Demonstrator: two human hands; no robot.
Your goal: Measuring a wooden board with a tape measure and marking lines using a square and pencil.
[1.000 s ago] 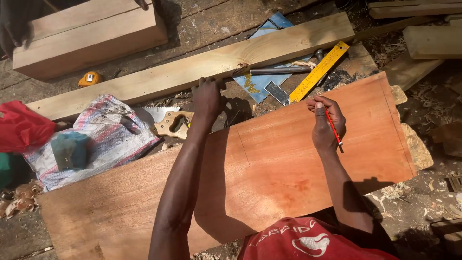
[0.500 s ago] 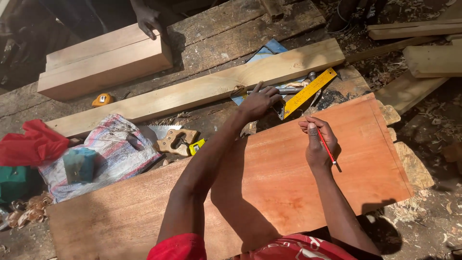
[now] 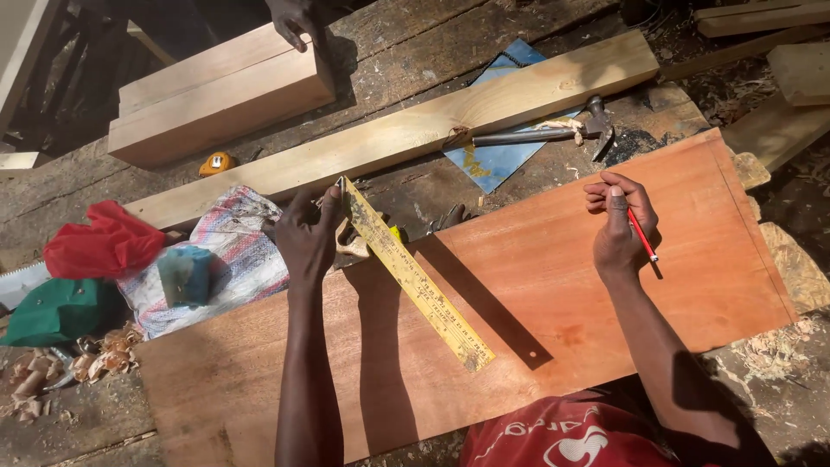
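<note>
My left hand (image 3: 309, 233) grips the far end of a yellow metal ruler (image 3: 415, 277), which slants down and right above a wide reddish-brown board (image 3: 536, 294). My right hand (image 3: 618, 225) rests on the right part of the board, fingers closed on a red pencil (image 3: 641, 235) that points toward me. The ruler casts a dark shadow on the board to its right.
A long pale beam (image 3: 415, 130) lies beyond the board, with a hammer (image 3: 553, 130) and a blue sheet (image 3: 506, 156) by it. Thick timber blocks (image 3: 216, 95) sit at the back left under another person's hand (image 3: 294, 19). Cloth bags (image 3: 216, 259), a red rag (image 3: 99, 242) and shavings lie left.
My left hand has picked the yellow ruler up from beside the beam and carried it back over the board. My right hand stays on the board with the pencil.
</note>
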